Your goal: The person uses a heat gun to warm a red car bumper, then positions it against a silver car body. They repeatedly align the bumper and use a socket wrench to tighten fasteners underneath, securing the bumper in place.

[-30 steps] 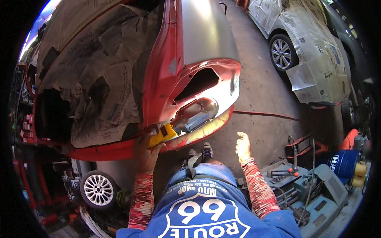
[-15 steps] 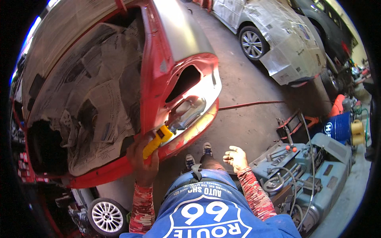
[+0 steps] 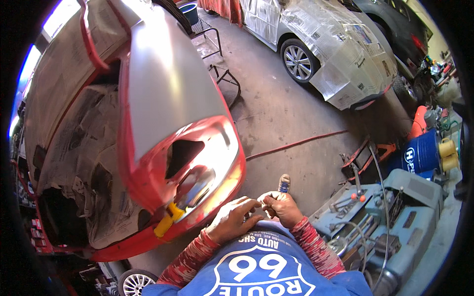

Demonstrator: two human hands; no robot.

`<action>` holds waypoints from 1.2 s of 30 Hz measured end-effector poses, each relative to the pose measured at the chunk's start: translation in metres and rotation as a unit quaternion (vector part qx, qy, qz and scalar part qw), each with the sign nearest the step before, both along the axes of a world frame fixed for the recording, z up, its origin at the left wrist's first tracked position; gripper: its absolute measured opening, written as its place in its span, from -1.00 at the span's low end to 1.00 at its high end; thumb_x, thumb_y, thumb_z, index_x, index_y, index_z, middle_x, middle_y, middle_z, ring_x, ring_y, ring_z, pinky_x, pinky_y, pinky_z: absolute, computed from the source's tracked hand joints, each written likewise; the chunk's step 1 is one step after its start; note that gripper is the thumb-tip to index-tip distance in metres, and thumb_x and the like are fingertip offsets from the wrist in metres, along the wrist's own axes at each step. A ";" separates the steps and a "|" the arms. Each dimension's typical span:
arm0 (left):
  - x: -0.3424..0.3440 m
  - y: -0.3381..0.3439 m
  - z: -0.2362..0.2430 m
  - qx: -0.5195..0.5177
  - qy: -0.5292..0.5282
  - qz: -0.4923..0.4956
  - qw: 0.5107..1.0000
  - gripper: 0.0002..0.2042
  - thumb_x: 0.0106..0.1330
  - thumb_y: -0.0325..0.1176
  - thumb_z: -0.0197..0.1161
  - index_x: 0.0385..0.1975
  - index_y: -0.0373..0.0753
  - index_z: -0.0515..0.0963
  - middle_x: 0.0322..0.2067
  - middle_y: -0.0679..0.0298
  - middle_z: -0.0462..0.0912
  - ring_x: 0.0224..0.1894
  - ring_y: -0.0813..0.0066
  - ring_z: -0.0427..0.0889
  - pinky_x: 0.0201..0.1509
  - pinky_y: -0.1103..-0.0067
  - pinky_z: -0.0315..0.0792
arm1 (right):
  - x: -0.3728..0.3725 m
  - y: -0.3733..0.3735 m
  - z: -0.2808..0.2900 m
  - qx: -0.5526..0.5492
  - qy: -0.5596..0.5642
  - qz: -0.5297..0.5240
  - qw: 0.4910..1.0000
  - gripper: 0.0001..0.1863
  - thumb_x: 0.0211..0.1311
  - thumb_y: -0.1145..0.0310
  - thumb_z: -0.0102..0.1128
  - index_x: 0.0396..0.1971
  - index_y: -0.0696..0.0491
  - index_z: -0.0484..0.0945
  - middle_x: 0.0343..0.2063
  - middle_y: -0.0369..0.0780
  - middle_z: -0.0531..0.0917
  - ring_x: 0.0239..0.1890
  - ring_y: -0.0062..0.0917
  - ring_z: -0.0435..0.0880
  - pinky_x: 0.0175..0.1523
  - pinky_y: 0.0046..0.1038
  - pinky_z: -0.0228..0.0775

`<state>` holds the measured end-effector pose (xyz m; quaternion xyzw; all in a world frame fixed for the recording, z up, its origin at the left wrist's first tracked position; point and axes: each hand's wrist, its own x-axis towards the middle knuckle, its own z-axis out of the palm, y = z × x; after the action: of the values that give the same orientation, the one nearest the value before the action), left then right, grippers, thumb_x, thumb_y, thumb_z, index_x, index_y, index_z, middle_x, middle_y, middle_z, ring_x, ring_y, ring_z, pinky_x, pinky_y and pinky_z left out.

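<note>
My left hand [image 3: 236, 219] and my right hand [image 3: 282, 208] meet in front of my blue shirt, fingertips together in a pinch. Whatever lies between the fingers is too small to make out. To the left of them, a yellow hand-held device [image 3: 169, 219] rests on the rear ledge of a red car body [image 3: 234, 163], just below its lamp opening [image 3: 195, 185]. Neither hand touches it. Bright light falls on the metal around that opening. Above it runs a grey fender panel [image 3: 170, 74].
Newspaper sheeting [image 3: 94, 167] covers the car's inside at left. A paper-masked silver car [image 3: 340, 64] stands far right. Near right are a grey-blue machine [image 3: 410, 217], a blue drum [image 3: 419, 153] and a red floor jack [image 3: 358, 160]. A red hose [image 3: 296, 143] crosses the floor.
My left hand has let go of the yellow device, which now lies on the car's ledge, and has moved right to meet my right hand. My right fingers have closed. The view has shifted.
</note>
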<state>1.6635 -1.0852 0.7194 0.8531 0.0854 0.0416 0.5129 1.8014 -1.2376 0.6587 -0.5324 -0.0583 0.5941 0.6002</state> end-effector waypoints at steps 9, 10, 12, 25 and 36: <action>0.236 -0.023 -0.022 -0.073 0.022 0.076 0.994 -0.76 0.21 -0.30 0.30 -0.20 -0.31 0.61 -0.34 0.05 0.66 -0.34 0.20 0.67 -0.27 0.41 0.52 | 0.220 -0.022 0.017 0.024 -0.062 -0.094 0.993 -0.74 0.33 0.40 0.15 -0.06 0.21 0.56 -0.39 -0.26 0.67 -0.48 -0.70 0.55 -0.33 -0.64 0.42; 0.255 -0.022 -0.018 -0.067 0.020 0.076 0.995 -0.76 0.20 -0.30 0.30 -0.21 -0.30 0.60 -0.34 0.06 0.66 -0.34 0.20 0.66 -0.27 0.41 0.52 | 0.243 -0.020 0.022 0.024 -0.082 -0.085 0.993 -0.73 0.31 0.42 0.16 -0.05 0.21 0.54 -0.39 -0.26 0.67 -0.48 -0.70 0.55 -0.33 -0.64 0.42; 0.289 -0.016 -0.012 -0.059 0.012 0.085 0.995 -0.76 0.18 -0.31 0.32 -0.22 -0.30 0.59 -0.34 0.08 0.64 -0.33 0.21 0.66 -0.27 0.42 0.52 | 0.283 -0.012 0.032 0.028 -0.090 -0.067 0.993 -0.72 0.25 0.44 0.25 -0.08 0.21 0.50 -0.44 -0.29 0.66 -0.48 -0.71 0.56 -0.37 -0.65 0.40; 0.446 0.145 -0.045 0.080 0.039 0.221 0.971 -0.80 0.18 -0.31 0.30 -0.39 -0.31 0.49 -0.44 0.03 0.58 -0.36 -0.01 0.62 -0.35 0.30 0.47 | 0.449 0.193 0.012 0.019 -0.143 0.077 0.987 -0.82 0.30 0.35 0.25 -0.31 0.17 0.55 -0.49 -0.27 0.65 -0.53 -0.68 0.58 -0.42 -0.65 0.42; 0.530 0.332 -0.061 -0.010 0.114 0.267 0.957 -0.74 0.27 -0.22 0.10 -0.39 -0.35 0.50 -0.40 -0.09 0.59 -0.27 -0.08 0.61 -0.21 0.22 0.46 | 0.636 0.358 -0.027 -0.019 -0.266 0.192 0.944 -0.73 0.34 0.26 0.17 -0.10 0.13 0.54 -0.30 -0.25 0.71 -0.45 -0.70 0.60 -0.37 -0.66 0.40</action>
<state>2.1932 -0.7536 0.6584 0.7931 0.3682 0.0785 0.4788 2.4379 -0.8793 0.6320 -0.6607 -0.3061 0.5361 0.4271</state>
